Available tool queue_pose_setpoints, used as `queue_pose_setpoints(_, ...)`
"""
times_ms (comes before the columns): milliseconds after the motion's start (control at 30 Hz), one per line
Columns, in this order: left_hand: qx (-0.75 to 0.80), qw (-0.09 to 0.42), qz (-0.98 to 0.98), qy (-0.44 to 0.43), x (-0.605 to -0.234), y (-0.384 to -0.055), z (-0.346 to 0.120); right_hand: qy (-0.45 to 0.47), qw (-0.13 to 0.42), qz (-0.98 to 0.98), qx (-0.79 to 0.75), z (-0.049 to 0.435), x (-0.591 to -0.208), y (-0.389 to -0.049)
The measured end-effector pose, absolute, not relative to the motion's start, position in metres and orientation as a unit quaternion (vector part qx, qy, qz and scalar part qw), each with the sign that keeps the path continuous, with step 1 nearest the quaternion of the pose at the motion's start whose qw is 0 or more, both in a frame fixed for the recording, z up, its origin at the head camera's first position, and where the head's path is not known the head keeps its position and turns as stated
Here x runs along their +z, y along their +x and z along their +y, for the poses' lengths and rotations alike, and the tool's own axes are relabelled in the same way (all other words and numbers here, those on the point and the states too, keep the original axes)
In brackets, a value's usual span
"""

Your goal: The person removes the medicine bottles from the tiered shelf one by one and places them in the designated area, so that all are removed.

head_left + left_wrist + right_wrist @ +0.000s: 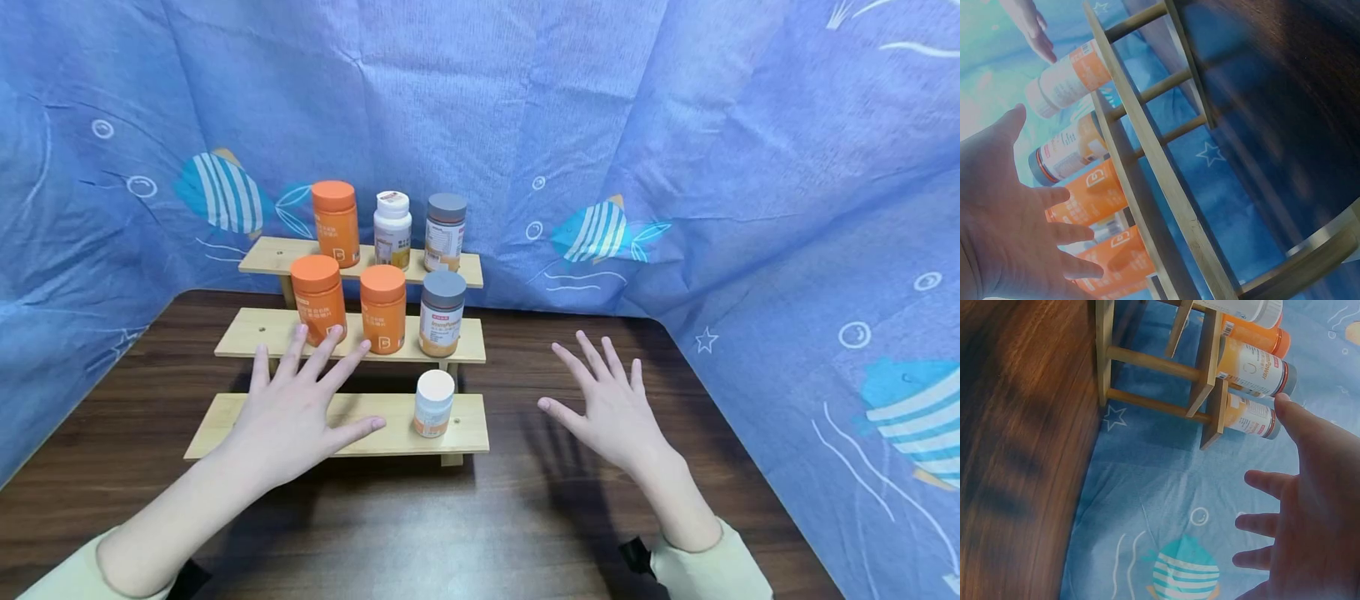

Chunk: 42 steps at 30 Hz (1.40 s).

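My left hand [292, 417] hovers with spread fingers over the left part of a three-step wooden rack [352, 404], holding nothing. To the rack's right my right hand [611, 408] is held above the table, fingers also spread. On the lowest step stands a small white bottle [433, 404], right of my left thumb. The middle step carries two orange bottles, one at left [318, 296] and one at centre [383, 308], plus a grey-lidded bottle [442, 314]. Along the top step are an orange bottle [336, 225], a white bottle [392, 231] and another grey-lidded bottle [446, 232].
The rack stands on a dark brown wooden table [510, 525]. Behind and to the sides hangs a blue cloth [480, 108] printed with striped fish and bubbles, meeting the table's back and right edges.
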<state>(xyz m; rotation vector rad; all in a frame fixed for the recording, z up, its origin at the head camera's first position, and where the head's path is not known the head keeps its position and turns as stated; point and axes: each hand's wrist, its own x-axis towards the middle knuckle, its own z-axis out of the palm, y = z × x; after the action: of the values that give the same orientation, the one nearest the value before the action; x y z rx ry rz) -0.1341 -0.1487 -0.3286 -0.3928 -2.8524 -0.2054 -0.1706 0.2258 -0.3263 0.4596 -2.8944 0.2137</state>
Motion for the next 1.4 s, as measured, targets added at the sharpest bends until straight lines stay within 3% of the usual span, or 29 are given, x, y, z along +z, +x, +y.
queue_pose_setpoints(900,-0.073,0.135,-0.978,-0.141,-0.313,-0.128,-0.15,0.167,0.107,-0.977,0.083,0.221,-0.314,-0.171)
queue_pose_setpoints(1400,-0.08,0.143,-0.98,-0.116,-0.285,-0.121,-0.163,0.185,0.149,-0.966,0.102,0.209,-0.283,-0.183)
